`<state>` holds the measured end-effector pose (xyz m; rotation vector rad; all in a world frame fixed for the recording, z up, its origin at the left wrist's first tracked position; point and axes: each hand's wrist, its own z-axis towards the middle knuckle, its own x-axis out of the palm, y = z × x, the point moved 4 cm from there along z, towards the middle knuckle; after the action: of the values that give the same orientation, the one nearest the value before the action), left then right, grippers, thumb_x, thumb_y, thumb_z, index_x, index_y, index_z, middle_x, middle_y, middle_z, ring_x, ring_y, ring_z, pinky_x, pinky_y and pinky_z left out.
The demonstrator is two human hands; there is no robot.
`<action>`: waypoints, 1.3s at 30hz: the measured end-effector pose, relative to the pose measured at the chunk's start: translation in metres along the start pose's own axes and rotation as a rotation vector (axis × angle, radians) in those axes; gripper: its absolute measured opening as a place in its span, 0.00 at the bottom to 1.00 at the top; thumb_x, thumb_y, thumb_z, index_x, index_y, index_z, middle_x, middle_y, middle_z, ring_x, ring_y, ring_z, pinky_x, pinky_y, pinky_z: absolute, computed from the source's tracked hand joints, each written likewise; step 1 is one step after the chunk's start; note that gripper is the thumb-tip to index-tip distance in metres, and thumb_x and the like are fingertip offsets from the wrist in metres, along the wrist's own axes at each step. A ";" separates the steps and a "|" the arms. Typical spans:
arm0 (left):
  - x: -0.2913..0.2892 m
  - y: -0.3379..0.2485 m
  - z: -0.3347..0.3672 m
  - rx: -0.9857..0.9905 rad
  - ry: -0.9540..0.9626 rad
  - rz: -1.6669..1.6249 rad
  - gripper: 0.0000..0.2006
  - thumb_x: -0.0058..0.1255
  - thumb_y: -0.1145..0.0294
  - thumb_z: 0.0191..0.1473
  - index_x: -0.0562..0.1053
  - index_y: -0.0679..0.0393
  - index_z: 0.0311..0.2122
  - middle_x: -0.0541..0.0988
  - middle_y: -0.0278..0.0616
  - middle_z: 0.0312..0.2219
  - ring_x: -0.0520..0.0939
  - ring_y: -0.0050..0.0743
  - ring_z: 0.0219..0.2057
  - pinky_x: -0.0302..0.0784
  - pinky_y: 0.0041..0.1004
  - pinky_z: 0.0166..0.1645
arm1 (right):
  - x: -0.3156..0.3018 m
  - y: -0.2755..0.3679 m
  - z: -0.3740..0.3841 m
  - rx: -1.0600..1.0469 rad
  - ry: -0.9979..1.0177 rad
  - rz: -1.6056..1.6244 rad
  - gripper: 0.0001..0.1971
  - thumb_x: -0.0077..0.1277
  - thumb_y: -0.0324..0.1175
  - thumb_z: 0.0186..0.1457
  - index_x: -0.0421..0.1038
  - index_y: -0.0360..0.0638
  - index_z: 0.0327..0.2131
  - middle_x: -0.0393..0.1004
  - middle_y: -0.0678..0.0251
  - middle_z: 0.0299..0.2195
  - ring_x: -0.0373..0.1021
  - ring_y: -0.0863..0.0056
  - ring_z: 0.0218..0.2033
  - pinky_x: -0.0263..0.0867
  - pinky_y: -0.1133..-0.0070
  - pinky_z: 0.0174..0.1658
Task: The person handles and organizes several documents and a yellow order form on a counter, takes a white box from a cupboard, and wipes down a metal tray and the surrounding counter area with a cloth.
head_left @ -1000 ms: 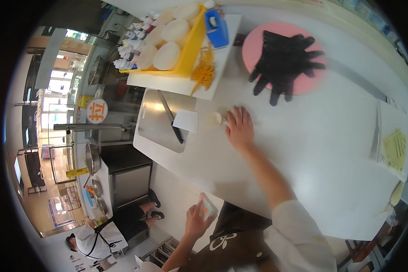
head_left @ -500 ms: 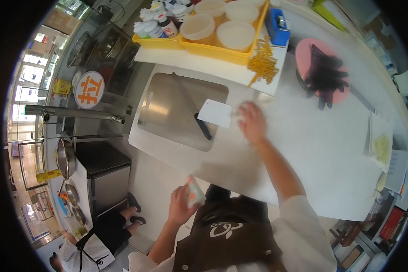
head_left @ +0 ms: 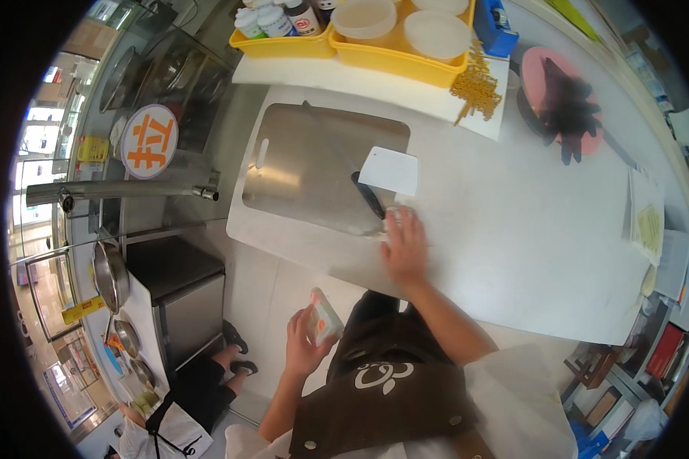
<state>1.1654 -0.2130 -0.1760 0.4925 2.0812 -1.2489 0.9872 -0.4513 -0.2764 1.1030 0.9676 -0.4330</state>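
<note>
My left hand grips a small pale, see-through packet with orange marks, held past the table's near edge. On the white table, my right hand presses down beside the steel cutting board. Beneath its fingertips is a crumpled whitish, clear-looking thing, mostly covered, whose kind I cannot make out. A long knife lies on the board, its black handle ending just left of those fingers. Partly over the knife and the board's right side rests a white flat scraper.
At the back, yellow trays hold lidded tubs and bottles, beside a blue tape dispenser and a mustard-coloured sprig. Black gloves lie on a pink round thing. Another person is at lower left, near a metal cabinet.
My right hand has come nearer and to the left, from right of the scraper to below it by the knife handle. The left hand still holds the packet; the whole view has shifted slightly.
</note>
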 end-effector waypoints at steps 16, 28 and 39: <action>0.184 -0.221 0.173 0.667 0.080 0.229 0.40 0.67 0.61 0.39 0.64 0.52 0.61 0.71 0.52 0.52 0.70 0.55 0.55 0.68 0.48 0.56 | -0.192 -0.279 -0.255 0.540 -0.305 -0.035 0.25 0.51 0.28 0.49 0.67 0.44 0.54 0.68 0.57 0.56 0.62 0.53 0.59 0.56 0.56 0.63; 0.214 -0.254 0.250 0.777 0.215 0.307 0.39 0.60 0.63 0.48 0.59 0.53 0.65 0.59 0.50 0.64 0.59 0.49 0.65 0.56 0.45 0.67 | -0.192 -0.278 -0.307 0.638 -0.326 -0.288 0.36 0.49 0.29 0.50 0.54 0.39 0.64 0.51 0.46 0.66 0.48 0.40 0.66 0.46 0.53 0.67; 0.095 -0.181 0.364 0.324 0.398 1.114 0.48 0.71 0.48 0.33 0.62 0.56 0.60 0.69 0.44 0.55 0.71 0.44 0.57 0.64 0.52 0.61 | -0.148 -0.137 -0.184 0.198 0.267 -0.071 0.40 0.56 0.32 0.47 0.56 0.58 0.66 0.47 0.54 0.68 0.43 0.38 0.67 0.46 0.50 0.66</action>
<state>1.1105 -0.6200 -0.2485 1.8425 1.4051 -0.7934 0.7288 -0.3684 -0.2508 1.3322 1.2211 -0.4541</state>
